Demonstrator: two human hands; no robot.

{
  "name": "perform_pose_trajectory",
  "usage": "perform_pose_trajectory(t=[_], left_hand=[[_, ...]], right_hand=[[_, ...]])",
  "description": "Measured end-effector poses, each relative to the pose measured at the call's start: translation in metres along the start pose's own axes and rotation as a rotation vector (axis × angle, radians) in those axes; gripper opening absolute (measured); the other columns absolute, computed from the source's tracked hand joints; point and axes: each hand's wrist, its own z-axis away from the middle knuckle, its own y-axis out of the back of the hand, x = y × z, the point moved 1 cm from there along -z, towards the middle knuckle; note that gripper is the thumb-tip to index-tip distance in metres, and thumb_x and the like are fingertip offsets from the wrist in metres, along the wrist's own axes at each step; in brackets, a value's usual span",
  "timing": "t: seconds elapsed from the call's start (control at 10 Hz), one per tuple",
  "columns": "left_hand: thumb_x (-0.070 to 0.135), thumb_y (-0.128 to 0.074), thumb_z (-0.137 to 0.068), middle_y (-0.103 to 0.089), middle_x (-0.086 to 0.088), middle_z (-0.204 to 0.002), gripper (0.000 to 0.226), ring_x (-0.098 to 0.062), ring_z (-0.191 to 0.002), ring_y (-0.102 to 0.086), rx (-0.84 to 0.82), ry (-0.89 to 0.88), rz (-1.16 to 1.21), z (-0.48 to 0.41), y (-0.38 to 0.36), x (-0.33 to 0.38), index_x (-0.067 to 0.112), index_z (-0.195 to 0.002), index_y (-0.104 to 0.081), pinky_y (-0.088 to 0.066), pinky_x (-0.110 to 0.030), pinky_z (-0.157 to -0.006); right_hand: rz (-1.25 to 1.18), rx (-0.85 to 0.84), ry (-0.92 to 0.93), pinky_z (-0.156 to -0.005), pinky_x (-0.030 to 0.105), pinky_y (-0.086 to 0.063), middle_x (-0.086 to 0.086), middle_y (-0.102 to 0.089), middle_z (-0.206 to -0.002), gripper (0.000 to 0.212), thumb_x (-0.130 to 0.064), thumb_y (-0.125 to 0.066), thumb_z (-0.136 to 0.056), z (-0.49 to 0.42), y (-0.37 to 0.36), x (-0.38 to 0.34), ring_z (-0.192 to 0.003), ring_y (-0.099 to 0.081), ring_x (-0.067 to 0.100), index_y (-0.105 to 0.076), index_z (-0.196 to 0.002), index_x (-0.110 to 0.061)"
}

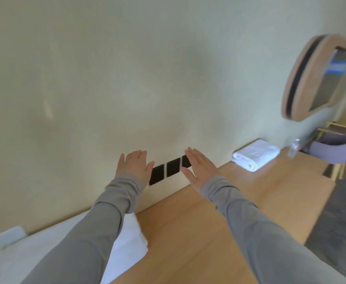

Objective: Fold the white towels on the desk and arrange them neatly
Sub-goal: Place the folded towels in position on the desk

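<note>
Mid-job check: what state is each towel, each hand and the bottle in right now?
Left hand: open, fingers straight, holding nothing.
Right hand: open, fingers straight, holding nothing.
Far towel: folded, lying on the desk against the wall.
Near towels: lying flat at the desk's left end, partly under the left sleeve; fold unclear.
Bottle: upright, blurred; cap not discernible.

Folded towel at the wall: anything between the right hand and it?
Nothing visible. The right hand, open, hovers in front of the black wall plates. Only wooden desk surface lies between it and the folded towel. The clear bottle stands past the towel, to its right.
</note>
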Motion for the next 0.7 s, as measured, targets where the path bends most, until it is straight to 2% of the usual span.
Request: perform_pose_trajectory(t=[0.2,0.4,0.7], left_hand=[[0.041,-0.022,-0.099,-0.026,0.0,-0.152,0.054,-0.018,-0.14,-0.024,0.031,-0.201,0.008,-0.024,0.007,0.149,0.016,-0.146,-0.021,-0.012,-0.041,-0.117],[0.041,-0.022,-0.1,-0.015,0.001,-0.156,0.056,-0.015,-0.144,-0.013,0.022,-0.354,0.111,-0.031,0.005,0.312,0.016,-0.149,-0.01,-0.005,-0.039,-0.118],[0.041,-0.021,-0.099,-0.012,0.001,-0.157,0.056,-0.014,-0.145,-0.009,-0.015,-0.391,0.117,-0.041,-0.007,0.467,0.017,-0.149,-0.01,-0.002,-0.04,-0.118]], right_hand=[[0.037,0.063,-0.193,-0.118,0.028,-0.009,0.001,-0.009,-0.157,0.059,-0.04,-0.027,-0.099,0.054,0.065,0.127,-0.144,-0.008,0.014,-0.009,-0.148,-0.013],[0.109,0.104,-0.39,-0.116,0.026,-0.009,0.002,-0.01,-0.157,0.057,-0.037,-0.03,-0.099,0.131,0.13,0.259,-0.144,-0.011,0.014,-0.011,-0.148,-0.014],[0.225,0.087,-0.505,-0.114,0.027,-0.015,0.002,-0.013,-0.156,0.057,-0.039,-0.029,-0.1,0.21,0.196,0.409,-0.143,-0.015,0.015,-0.011,-0.148,-0.014]])
